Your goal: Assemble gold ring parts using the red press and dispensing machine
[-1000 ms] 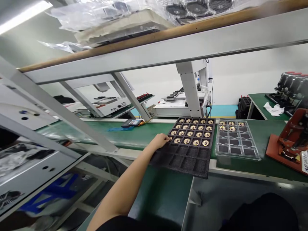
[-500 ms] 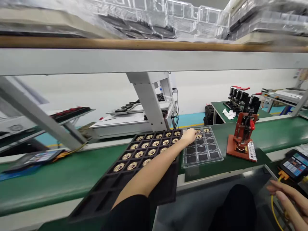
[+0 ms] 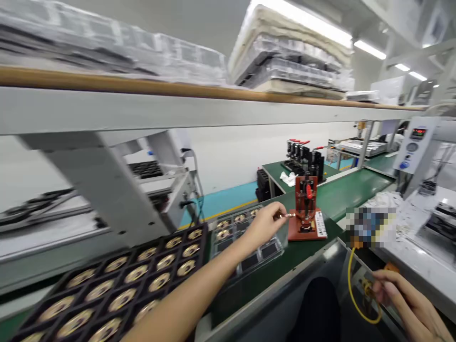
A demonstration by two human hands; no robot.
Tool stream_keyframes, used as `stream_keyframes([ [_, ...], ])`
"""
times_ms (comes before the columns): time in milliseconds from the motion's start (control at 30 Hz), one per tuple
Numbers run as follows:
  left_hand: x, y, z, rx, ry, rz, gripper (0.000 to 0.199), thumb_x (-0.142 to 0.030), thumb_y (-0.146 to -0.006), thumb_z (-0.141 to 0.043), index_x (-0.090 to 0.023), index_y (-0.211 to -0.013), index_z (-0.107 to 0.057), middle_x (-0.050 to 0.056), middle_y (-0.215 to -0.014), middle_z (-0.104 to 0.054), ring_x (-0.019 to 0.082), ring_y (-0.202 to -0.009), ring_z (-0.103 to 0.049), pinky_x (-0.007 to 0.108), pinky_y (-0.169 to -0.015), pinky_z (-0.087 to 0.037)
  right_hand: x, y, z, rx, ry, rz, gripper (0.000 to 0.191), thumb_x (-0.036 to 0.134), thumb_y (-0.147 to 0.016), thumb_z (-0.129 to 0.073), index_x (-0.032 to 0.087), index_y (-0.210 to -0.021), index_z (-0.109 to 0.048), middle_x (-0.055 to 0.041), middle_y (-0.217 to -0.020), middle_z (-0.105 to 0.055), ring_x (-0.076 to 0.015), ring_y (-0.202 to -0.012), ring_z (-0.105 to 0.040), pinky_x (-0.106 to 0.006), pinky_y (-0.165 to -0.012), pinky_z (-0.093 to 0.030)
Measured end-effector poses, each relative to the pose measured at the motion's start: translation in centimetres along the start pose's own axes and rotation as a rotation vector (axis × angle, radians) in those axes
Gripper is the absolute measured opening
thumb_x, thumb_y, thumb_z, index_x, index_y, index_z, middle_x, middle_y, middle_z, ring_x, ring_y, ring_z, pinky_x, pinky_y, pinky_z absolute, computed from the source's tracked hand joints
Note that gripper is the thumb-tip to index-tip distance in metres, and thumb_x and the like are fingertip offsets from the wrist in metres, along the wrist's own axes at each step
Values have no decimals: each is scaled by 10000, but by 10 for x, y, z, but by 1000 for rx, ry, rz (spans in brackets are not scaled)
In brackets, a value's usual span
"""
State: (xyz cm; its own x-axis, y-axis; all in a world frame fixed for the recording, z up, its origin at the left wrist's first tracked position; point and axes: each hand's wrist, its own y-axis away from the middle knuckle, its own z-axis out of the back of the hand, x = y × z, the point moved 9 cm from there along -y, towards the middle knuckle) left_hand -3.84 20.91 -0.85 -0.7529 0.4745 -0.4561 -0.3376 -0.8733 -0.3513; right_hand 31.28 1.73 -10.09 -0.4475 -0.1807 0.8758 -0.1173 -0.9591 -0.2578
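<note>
My left hand (image 3: 269,221) reaches over the clear plastic tray (image 3: 276,251), its thumb and finger pinching a small shiny metal ring (image 3: 288,215) seen edge-on. The ring is just left of a red toggle-clamp fixture (image 3: 305,204); whether they touch I cannot tell. Round gold rings (image 3: 239,218) fill a few of the tray's far pockets. A black compartment tray (image 3: 204,247) beside it is filled with larger-looking gold rings (image 3: 123,300). Low at right, my right hand (image 3: 406,297) has loosely bent fingers, apart, with nothing visible in them, near a yellow cable (image 3: 351,270).
A shelf (image 3: 213,107) crosses above, carrying wrapped stacks of trays (image 3: 292,66). Behind the green bench surface (image 3: 356,180), black toggle clamps (image 3: 299,154) stand on another table. A blurred-out device (image 3: 370,225) sits at right, beside a white machine (image 3: 413,145).
The view has swung right. My left hand has moved from the clear tray's far pockets to beside the red fixture, with a metal ring in its fingers. My right hand remains low at right.
</note>
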Motion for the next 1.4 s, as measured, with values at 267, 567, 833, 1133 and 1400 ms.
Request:
stream_keyframes([
  [267, -245, 58, -33, -122, 276, -1177, 188, -141, -1095, -476, -170, -1132, -659, 129, -1069, -766, 231, -1035, -732, 349, -940, -607, 100, -23, 15, -11, -94, 194, 553, 425, -898, -819, 229, -1381, -634, -35, -948, -696, -182, -768, -651, -307, -702, -588],
  [567, -337, 48, -95, 17, 415, -1340, 207, -159, -1102, -454, -198, -1187, -639, 105, -1086, -762, 228, -999, -750, 347, -892, -638, 68, 21, 112, -269, 79, 117, 315, 277, -846, -812, 226, -1147, -735, 21, -792, -644, -146, -666, -590, -274, -639, -511],
  [833, -483, -40, -204, 370, 317, -1132, 455, -276, -998, -669, -206, -1441, -596, 160, -1401, -644, 317, -1301, -656, 456, -1130, -540, 36, 108, 256, -769, 312, -65, 353, 369, -831, -779, 192, -1131, -724, 11, -731, -627, -169, -627, -582, -299, -618, -515],
  [1133, -609, -112, -327, 697, -61, -976, 412, -506, -721, -906, -165, -937, -826, 101, -928, -823, 301, -938, -758, 321, -839, -572, 48, 193, 305, -881, 435, -153, 375, 462, -893, -762, 226, -1184, -746, -38, -826, -693, -203, -687, -632, -315, -613, -558],
  [1400, -622, -114, -350, 792, -138, -979, 307, -431, -588, -928, -181, -708, -796, 81, -752, -786, 298, -842, -739, 349, -819, -560, 24, 162, 350, -882, 385, -178, 468, 566, -872, -769, 190, -1143, -702, -45, -836, -677, -200, -699, -604, -325, -617, -520],
])
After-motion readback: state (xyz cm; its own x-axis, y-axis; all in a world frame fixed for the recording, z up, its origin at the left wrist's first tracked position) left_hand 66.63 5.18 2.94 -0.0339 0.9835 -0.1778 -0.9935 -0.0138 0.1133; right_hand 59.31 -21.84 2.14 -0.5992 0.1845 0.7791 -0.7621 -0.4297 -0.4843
